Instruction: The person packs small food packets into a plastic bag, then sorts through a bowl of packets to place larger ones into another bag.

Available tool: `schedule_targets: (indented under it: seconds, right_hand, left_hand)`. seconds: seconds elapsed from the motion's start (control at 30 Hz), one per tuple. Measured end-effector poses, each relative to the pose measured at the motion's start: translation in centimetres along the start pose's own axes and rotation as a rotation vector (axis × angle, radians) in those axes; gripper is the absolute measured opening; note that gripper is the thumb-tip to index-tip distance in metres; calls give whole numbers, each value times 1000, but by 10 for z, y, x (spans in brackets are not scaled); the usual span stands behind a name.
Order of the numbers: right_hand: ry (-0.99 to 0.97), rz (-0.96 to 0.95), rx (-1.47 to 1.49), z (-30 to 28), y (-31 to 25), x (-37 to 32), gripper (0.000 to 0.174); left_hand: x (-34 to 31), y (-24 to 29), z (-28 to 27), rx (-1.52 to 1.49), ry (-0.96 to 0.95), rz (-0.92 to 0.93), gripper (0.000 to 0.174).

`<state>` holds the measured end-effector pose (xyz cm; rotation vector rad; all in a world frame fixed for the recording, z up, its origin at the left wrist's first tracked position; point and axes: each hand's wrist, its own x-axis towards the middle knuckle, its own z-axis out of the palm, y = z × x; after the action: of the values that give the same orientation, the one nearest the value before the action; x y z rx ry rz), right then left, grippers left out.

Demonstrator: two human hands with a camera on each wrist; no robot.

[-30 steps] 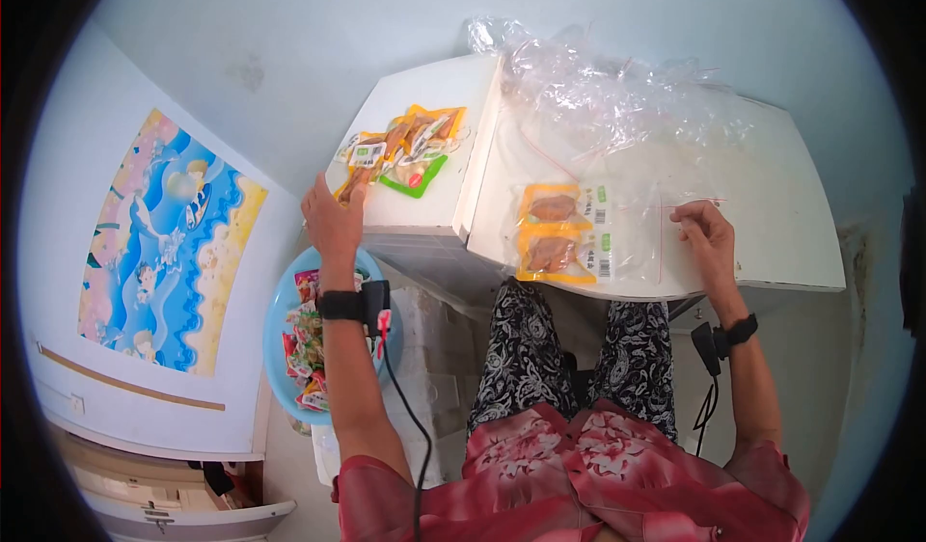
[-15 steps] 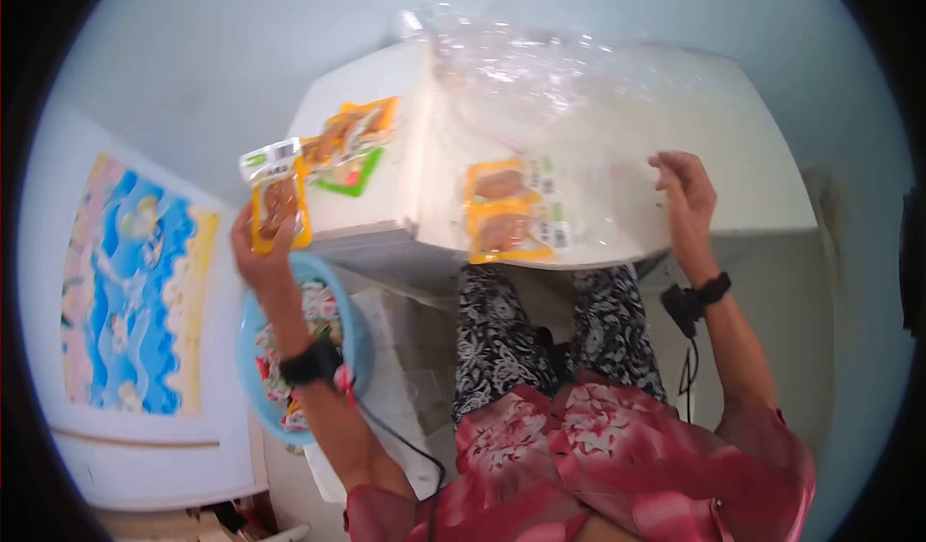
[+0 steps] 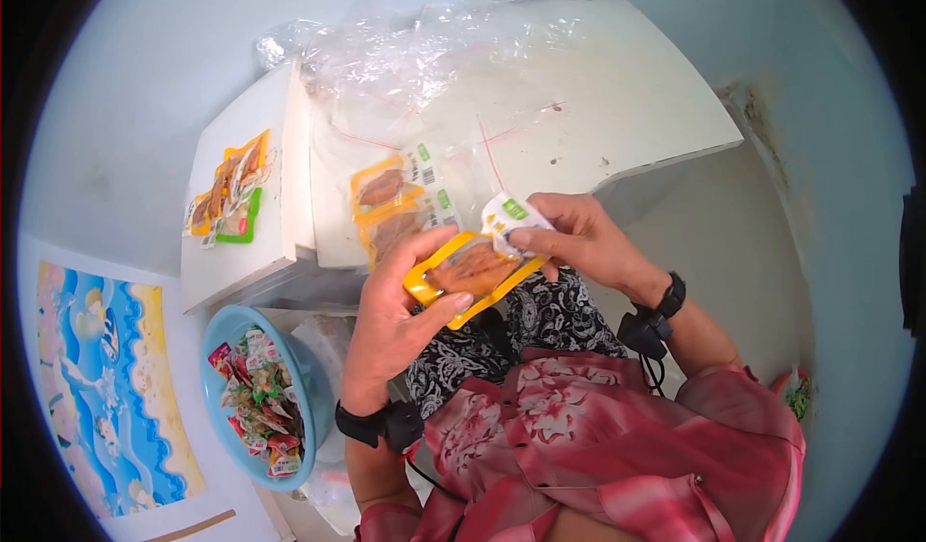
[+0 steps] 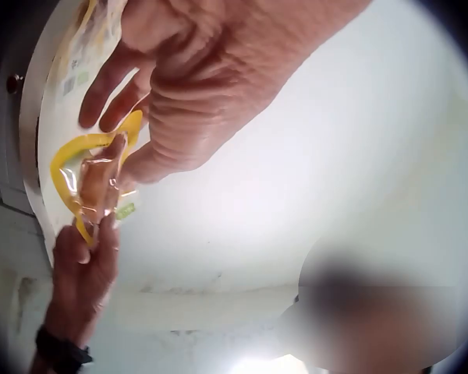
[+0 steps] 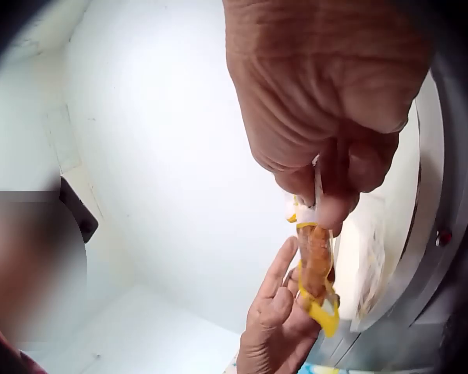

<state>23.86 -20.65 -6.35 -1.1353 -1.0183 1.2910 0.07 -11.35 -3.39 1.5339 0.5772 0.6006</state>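
Observation:
A yellow-edged snack packet [image 3: 476, 270] with brown meat showing through its window is held between both hands above the lap. My left hand [image 3: 388, 322] grips its yellow end, thumb on the front face. At the other end, my right hand [image 3: 596, 243] pinches the white label part. The right wrist view shows the packet [image 5: 316, 257] edge-on below the right fingers. Just behind the hands, two similar packets [image 3: 381, 187] lie side by side in a clear plastic bag [image 3: 468, 171] on the white table; the left hand partly covers the nearer one.
Clear plastic bags [image 3: 415, 55] are heaped along the table's back. On the left cabinet [image 3: 246, 108] lies a small pile of packets [image 3: 230, 185], one green-edged. A blue basin [image 3: 311, 431] of small colourful packs stands below, at the left. A wall borders the right side.
My left hand has lifted a packet from the left pile and carried it right, to the middle. The right hand has moved in from the table and taken its label end. The head view has shifted.

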Motion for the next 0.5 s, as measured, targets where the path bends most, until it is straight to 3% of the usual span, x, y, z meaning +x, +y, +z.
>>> schedule_targets:
  seconds: [0.07, 0.17, 0.27, 0.4, 0.5]
  right_hand:
    - [144, -13, 1, -11, -3, -10, 19]
    - [365, -70, 78, -39, -6, -21, 18]
    - [588, -225, 74, -56, -3, -21, 17]
    - [608, -196, 11, -64, 5, -12, 17]
    - [543, -151, 89, -60, 8, 2, 17]
  left_hand:
    - [11, -5, 13, 71, 85, 102, 55]
    - [33, -16, 19, 712, 338, 289, 46]
    - [53, -13, 34, 1015, 464, 421, 37]
    - [75, -14, 50, 1328, 462, 506, 41]
    - [90, -26, 54, 1332, 407, 458, 35]
